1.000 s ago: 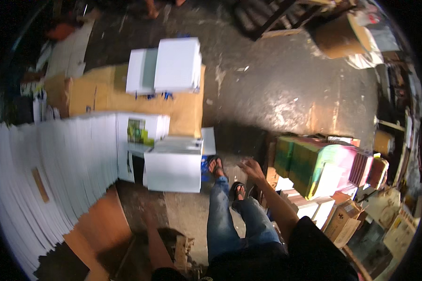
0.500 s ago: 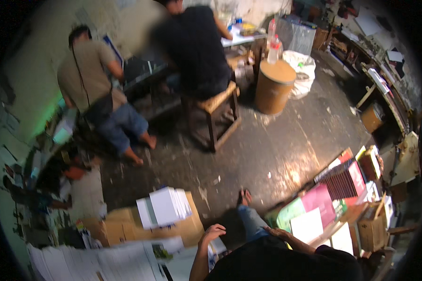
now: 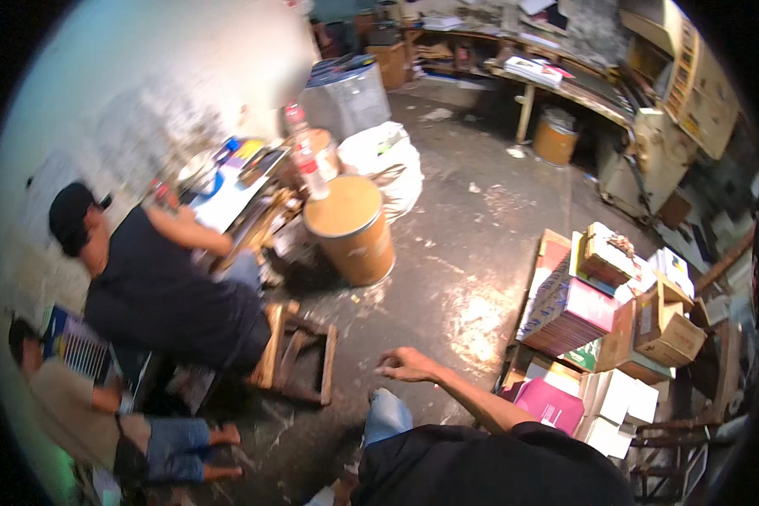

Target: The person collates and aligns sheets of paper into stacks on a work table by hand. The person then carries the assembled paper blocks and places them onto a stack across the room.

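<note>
My right hand [image 3: 406, 364] hangs in front of me over the dark floor, its fingers loosely bent and apart, with nothing in them. The forearm reaches in from the right. Below the hand shows my knee in blue jeans [image 3: 388, 415]. A small skin-coloured patch lies by my black shirt at the lower edge; whether it is my left hand, and how its fingers lie, I cannot make out. Nearest on the right are a magenta stack [image 3: 546, 405] and blocks of white paper [image 3: 617, 396]. To the left stands a wooden stool [image 3: 327, 371].
A person in black [image 3: 169, 287] sits at a cluttered table on the left; another in a tan shirt [image 3: 76, 405] stands nearer. Ahead are a brown drum [image 3: 350, 228] with bottles and a white sack [image 3: 384, 160]. Cardboard boxes [image 3: 670, 325] stand right; a workbench [image 3: 565, 93] lies beyond.
My view has swung to the right, so the people and drum now sit farther left. The paper stack on cardboard has left view. My right hand has come forward from beside my body.
</note>
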### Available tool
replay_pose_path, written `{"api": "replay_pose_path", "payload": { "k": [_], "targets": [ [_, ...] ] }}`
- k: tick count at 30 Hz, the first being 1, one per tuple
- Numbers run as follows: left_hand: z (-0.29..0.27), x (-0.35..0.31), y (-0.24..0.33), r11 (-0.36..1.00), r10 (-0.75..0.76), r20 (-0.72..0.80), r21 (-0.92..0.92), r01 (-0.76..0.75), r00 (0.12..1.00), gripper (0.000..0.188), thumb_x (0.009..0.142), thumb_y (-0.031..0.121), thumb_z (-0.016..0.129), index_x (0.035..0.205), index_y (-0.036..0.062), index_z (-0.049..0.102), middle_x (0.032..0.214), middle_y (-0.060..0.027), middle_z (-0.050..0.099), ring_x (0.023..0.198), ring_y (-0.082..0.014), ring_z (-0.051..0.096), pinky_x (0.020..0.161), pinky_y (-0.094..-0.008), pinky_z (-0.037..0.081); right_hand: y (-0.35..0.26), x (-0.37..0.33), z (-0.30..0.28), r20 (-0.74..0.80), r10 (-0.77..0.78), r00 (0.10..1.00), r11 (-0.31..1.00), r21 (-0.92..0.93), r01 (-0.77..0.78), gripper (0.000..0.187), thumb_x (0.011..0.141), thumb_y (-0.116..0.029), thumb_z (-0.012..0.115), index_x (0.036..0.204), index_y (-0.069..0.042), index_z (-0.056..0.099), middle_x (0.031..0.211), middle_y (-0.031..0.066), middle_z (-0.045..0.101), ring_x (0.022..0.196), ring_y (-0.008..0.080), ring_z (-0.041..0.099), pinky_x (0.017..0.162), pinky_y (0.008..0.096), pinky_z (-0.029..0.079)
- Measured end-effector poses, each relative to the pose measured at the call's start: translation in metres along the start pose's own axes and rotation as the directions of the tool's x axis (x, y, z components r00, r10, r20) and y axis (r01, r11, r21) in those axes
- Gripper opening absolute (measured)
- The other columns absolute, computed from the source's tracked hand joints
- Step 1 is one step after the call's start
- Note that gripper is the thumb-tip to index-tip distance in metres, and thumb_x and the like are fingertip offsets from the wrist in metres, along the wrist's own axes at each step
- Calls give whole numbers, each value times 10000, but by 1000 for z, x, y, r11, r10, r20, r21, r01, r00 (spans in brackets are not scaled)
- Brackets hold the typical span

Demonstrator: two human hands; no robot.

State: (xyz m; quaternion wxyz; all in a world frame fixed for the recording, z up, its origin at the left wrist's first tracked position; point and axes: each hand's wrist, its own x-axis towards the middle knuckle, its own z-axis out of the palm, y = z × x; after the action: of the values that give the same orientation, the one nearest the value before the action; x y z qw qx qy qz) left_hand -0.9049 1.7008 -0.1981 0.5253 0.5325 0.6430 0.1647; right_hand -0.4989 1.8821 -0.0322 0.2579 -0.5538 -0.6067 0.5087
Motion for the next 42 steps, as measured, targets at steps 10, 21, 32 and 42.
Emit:
{"api": "replay_pose_path", "payload": {
  "k": [10,21,32,42],
  "targets": [
    [0,307,145,974,-118,437,226,18,892,228,633,61,769,853,40,713,782,-110,702,701,-217,680,687,-343,549,92,124,-240,-547,275,790,961,182,-208,381,862,-343,676,1067,-23,669,864,148,709,794,255,687,731,384,534],
    [78,819,594,888,269,204,325,-324,941,157,693,-5,629,844,37,644,665,-96,663,571,-171,624,551,-298,518,350,-106,-155,-236,970,-52,124,670,-732,390,674,-391,659,825,-38,730,820,224,695,728,317,695,649,417,546],
    [617,681,839,843,-43,928,232,-484,370,220,864,24,600,1079,19,646,908,-92,726,781,-120,661,672,-233,498,427,-15,-440,-165,985,-41,148,952,-268,596,712,-497,708,1000,25,701,1062,265,674,997,366,664,825,469,518],
    [889,754,1029,519,-1,980,169,-838,197,179,799,-14,596,965,-17,665,829,-97,729,767,-122,678,729,-270,530,444,-131,-975,-815,549,-187,814,572,-100,375,832,-347,705,1040,-38,673,828,124,719,825,253,699,740,379,536]
  ]
}}
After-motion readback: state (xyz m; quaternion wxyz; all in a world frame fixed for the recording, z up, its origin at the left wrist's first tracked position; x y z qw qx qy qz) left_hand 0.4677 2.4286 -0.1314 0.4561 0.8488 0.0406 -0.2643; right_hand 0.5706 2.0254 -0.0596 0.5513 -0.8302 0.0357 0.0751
